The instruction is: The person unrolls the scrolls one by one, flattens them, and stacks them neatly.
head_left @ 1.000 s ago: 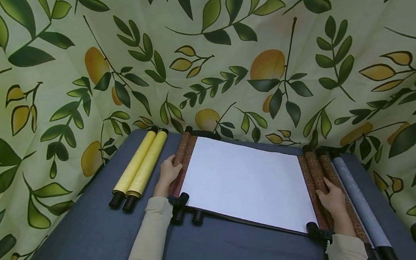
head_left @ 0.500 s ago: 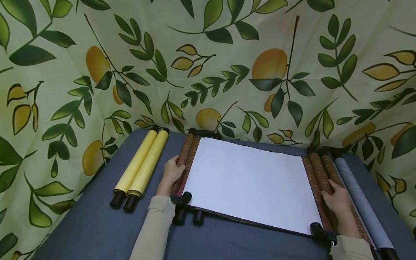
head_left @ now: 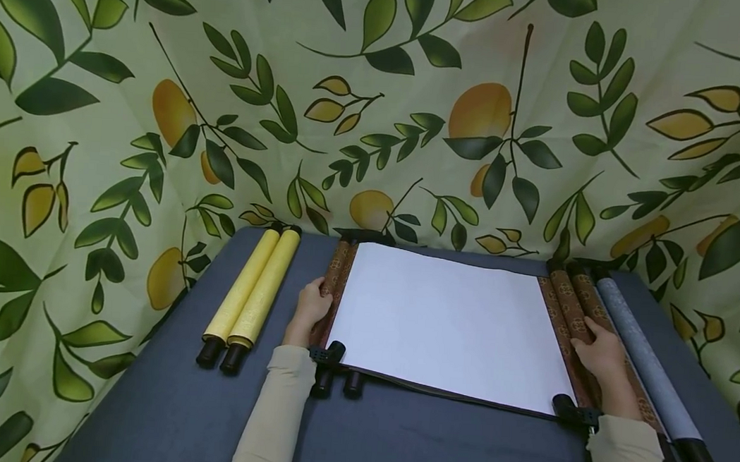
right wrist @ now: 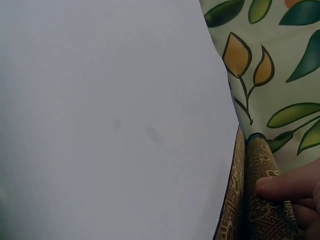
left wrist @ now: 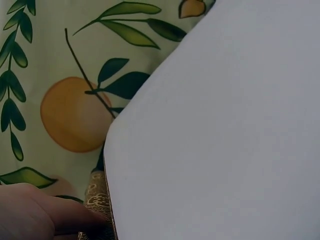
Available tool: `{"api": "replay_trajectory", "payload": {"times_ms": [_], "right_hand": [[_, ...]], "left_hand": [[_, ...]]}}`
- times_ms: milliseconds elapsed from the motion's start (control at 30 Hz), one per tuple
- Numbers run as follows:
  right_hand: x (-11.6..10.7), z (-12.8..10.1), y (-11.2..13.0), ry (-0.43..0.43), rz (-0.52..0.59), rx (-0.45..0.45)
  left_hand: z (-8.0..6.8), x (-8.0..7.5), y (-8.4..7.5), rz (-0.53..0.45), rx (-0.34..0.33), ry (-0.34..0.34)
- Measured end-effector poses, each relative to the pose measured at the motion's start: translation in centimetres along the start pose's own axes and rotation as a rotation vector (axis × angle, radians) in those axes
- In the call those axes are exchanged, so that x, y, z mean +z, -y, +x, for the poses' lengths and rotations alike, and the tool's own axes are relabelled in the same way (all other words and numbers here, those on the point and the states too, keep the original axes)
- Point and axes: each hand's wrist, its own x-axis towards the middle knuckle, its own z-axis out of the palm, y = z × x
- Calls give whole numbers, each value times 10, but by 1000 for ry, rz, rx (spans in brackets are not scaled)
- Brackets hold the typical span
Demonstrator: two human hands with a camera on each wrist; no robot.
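left hand (head_left: 311, 311): fingers curled, arm extended | right hand (head_left: 599, 351): fingers curled, arm extended

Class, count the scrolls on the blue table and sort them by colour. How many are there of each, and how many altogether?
Yellow scrolls: 2
Open brown scroll with a white sheet: 1
Rolled brown scroll: 1
Grey-blue scroll: 1
Total: 5
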Motion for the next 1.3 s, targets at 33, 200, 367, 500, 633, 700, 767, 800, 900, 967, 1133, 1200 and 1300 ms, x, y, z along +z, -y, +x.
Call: {"api": "replay_trajectory", "payload": {"times_ms": [33,200,367,500,633,700,767,800,900,967,1133,1200,1300], "right_hand": [[0,0,0,-1,4,3],[1,-3,1,-27,16,8],[3,-8,6,-39,-4,-11],[4,-15,15,-55,-39,-33],[7,-23,33,-81,-32,-102],[11,-29,45,-80,-15,-164],[19,-35,59,-77,12,-239],[25,-38,67,-70,29,-278],[45,-50,92,-46,98,-387],[60,-59,110,-16,160,-436],[96,-80,147,46,320,-562],[110,-89,161,84,372,-603],[129,-104,184,175,421,-624]], "left_hand": [[0,-1,0,6,0,2],[-2,-6,-2,44,-3,39],[-7,-16,-2,119,3,103],[-12,-26,-5,203,41,148],[-19,-39,-10,249,85,159],[-22,-46,-11,247,110,152],[-25,-53,-10,230,129,141],[-26,-56,-9,218,138,135],[-29,-69,-3,162,157,129],[-31,-78,0,117,160,135],[-35,-101,12,91,174,73],[-36,-110,18,110,167,32],[-39,-124,27,126,148,-13]]}}
